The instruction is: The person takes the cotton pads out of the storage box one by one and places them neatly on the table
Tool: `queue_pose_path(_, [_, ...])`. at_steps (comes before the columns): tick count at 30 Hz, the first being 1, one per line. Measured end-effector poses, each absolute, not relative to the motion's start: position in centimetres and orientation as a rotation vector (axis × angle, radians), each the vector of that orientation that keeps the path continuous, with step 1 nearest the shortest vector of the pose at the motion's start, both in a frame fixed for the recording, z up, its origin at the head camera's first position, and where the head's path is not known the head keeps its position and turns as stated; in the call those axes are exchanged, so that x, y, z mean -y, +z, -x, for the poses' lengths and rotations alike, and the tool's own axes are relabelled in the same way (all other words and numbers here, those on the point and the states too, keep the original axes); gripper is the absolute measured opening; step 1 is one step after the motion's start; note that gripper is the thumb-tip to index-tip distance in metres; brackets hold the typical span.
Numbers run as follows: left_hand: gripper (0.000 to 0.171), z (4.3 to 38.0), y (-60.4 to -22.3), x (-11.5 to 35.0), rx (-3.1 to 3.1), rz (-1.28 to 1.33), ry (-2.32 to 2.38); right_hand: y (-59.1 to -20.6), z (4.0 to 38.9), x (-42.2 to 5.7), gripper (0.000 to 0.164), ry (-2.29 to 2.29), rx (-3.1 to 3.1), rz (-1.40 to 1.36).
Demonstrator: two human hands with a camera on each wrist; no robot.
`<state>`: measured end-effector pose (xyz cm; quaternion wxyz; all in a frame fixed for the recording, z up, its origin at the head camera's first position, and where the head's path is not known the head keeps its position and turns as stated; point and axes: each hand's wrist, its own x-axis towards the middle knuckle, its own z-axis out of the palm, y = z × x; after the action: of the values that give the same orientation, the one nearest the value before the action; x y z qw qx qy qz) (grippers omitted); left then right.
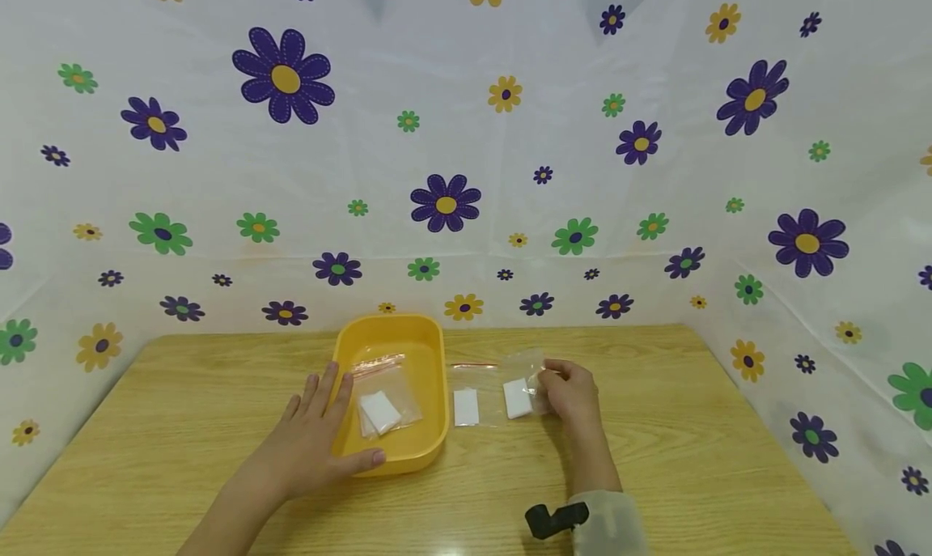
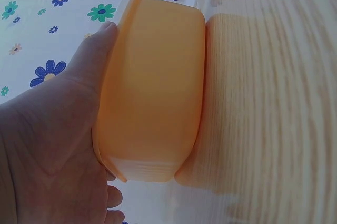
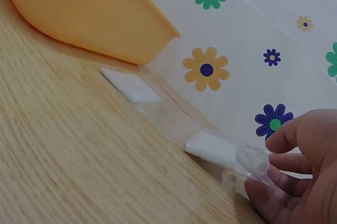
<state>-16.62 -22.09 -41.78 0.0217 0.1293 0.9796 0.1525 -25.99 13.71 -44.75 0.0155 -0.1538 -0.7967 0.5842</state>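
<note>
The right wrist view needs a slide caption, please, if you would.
Right fingers pinch a clear bag beside a second bag, a yellow tub beyond.

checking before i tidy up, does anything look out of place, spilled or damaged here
Nothing looks spilled or damaged. Slightly untidy: the clear bags in the yellow tub overlap askew, whereas the bag on the table beside it lies straight. The bag pinched by the right hand tilts, which seems natural for something being held.

A wood-grained table (image 1: 692, 443) stands here, and behind it and along both sides hangs white sheeting (image 1: 466, 151) printed with purple, green and yellow flowers (image 1: 285, 78).
</note>
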Motion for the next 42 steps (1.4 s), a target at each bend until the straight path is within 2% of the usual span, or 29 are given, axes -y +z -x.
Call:
queue_pose_path(10, [0.122, 16.6, -41.9, 22.0, -3.040, -0.408, 0.463, -44.7, 25.6, -14.3, 0.040, 1.518, 2.614, 0.396])
queue_pose_path(19, [0.121, 16.6, -41.9, 22.1, -3.048, -0.411, 0.463, -44.6, 25.6, -14.1, 0.040, 1.485, 2.643, 0.400])
queue_pose_path(28, [0.121, 16.6, -41.9, 22.1, -3.053, -0.406, 0.471, -44.4, 25.9, -13.5, 0.039, 1.609, 2.575, 0.353])
queue_pose_path(42, [0.120, 16.5, -41.8, 22.1, -3.048, -0.409, 0.477, -43.2, 26.0, -11.0, 0.034, 2.067, 2.334, 0.244])
